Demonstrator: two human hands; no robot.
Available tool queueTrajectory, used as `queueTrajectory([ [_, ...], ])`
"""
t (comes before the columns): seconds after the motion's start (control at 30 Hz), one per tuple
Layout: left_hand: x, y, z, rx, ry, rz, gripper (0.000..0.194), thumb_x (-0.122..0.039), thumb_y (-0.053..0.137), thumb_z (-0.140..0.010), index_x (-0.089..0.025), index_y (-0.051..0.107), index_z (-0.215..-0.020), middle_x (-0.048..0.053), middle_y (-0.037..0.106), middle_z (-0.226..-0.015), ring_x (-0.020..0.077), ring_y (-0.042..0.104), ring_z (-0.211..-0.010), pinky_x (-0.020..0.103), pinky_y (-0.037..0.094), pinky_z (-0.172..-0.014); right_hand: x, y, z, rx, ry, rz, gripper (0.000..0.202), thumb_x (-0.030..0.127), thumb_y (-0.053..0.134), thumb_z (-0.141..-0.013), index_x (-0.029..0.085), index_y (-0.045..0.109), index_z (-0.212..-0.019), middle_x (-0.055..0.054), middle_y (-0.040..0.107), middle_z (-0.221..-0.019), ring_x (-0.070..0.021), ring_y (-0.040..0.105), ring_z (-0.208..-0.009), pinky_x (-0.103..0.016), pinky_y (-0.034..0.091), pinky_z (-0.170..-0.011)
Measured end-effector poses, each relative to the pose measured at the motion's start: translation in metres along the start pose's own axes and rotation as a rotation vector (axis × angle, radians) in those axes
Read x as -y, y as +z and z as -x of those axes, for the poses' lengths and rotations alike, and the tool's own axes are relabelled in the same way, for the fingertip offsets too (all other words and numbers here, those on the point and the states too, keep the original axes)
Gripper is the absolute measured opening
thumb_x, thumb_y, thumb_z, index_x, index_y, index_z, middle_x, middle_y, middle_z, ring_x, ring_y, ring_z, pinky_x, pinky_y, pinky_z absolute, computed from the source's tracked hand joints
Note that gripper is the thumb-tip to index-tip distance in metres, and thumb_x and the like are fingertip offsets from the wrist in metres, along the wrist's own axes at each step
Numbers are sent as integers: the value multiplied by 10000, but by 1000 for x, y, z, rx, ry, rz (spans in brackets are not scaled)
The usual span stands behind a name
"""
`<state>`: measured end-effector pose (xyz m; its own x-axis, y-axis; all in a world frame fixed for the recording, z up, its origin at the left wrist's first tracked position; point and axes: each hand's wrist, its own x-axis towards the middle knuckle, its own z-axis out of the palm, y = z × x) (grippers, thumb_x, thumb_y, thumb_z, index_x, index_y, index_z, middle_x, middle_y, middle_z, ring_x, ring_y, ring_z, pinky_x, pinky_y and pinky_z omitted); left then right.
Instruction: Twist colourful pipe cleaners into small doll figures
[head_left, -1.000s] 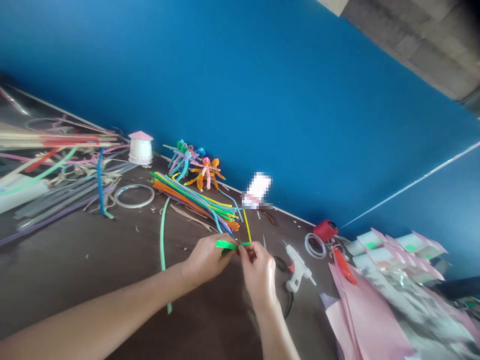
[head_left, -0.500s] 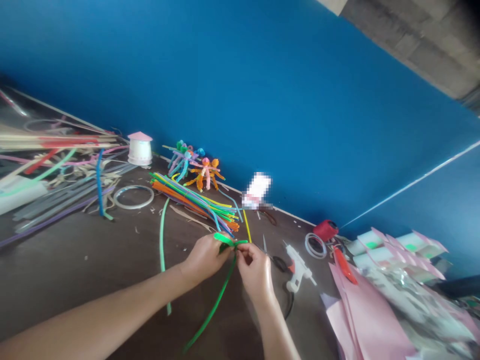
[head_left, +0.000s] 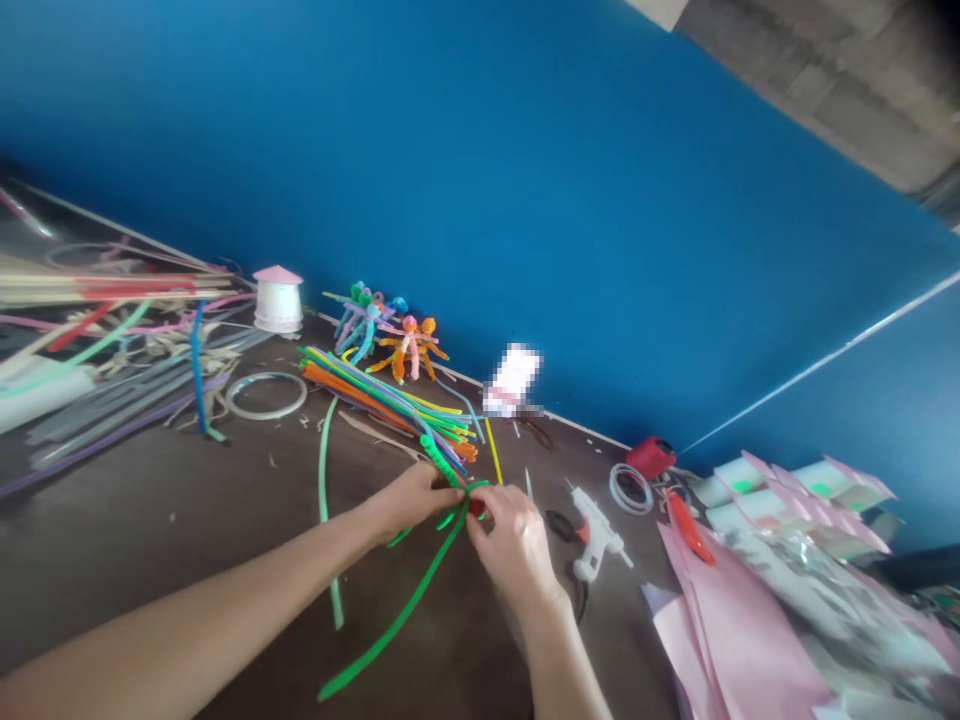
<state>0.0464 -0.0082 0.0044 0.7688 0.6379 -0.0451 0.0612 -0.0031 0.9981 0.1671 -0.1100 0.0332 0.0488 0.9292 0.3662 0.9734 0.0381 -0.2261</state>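
Observation:
Green pipe cleaners (head_left: 420, 600) meet between my two hands, one long strand trailing down toward the table's near side. My left hand (head_left: 416, 500) is closed on them, and a coiled green end sticks up above its fingers. My right hand (head_left: 510, 530) pinches the same green piece from the other side, with short green ends between the fingertips. Something small and red shows by the right fingers, too small to name. Just beyond my hands lies a bundle of coloured pipe cleaners (head_left: 390, 400). Several small pipe-cleaner figures (head_left: 409, 345) stand behind the bundle.
A white glue gun (head_left: 596, 530) and scissors (head_left: 559, 525) lie right of my hands. Pink sheets (head_left: 742, 620) and white rolls (head_left: 739, 475) fill the right side. On the left are a silver ring (head_left: 266, 396), a pink-topped white cup (head_left: 278, 300) and loose sticks (head_left: 112, 290).
The coiled green end has turned upright above my left hand. The long strand has swung lower and to the left. My right hand has turned over, its fingers now bent around the joint.

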Motion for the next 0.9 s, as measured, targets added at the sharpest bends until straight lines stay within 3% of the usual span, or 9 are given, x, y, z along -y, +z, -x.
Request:
queueTrajectory([
  [0.1,1,0,-1,0,43,-61,266,-287,509,-713,-98,640,-847,3,602,-633,119,477,-557,218,369,-529,1,-1,1,8,-10,35,106,146,536,-739,210,585,-807,-7,568,-699,-154,501,-696,-249,341,-655],
  [0.4,6,-2,-2,-18,219,-367,188,-212,506,-693,-146,663,-771,21,665,-773,185,556,-757,259,407,-715,0,1,0,42,-44,104,112,153,495,-788,198,551,-701,-8,562,-683,-153,503,-705,-262,326,-668],
  [0.5,7,0,-1,-32,192,-380,202,-233,507,-690,-138,660,-780,20,659,-753,183,549,-737,255,409,-696,1,0,0,46,-47,85,72,136,517,-758,200,547,-749,-7,571,-720,-156,511,-735,-266,332,-688],
  [0.7,8,-2,-5,2,91,-345,252,-279,488,-699,-94,646,-765,0,607,-633,141,500,-602,218,380,-558,2,2,2,33,-39,51,244,94,530,-687,193,523,-911,-13,590,-799,-172,524,-777,-287,341,-732],
  [0.9,4,-3,-2,-6,160,-529,196,-247,485,-707,-134,642,-746,15,630,-683,161,538,-653,229,395,-595,0,6,3,24,-2,88,205,122,537,-714,186,541,-908,-21,605,-751,-183,540,-735,-294,336,-714],
])
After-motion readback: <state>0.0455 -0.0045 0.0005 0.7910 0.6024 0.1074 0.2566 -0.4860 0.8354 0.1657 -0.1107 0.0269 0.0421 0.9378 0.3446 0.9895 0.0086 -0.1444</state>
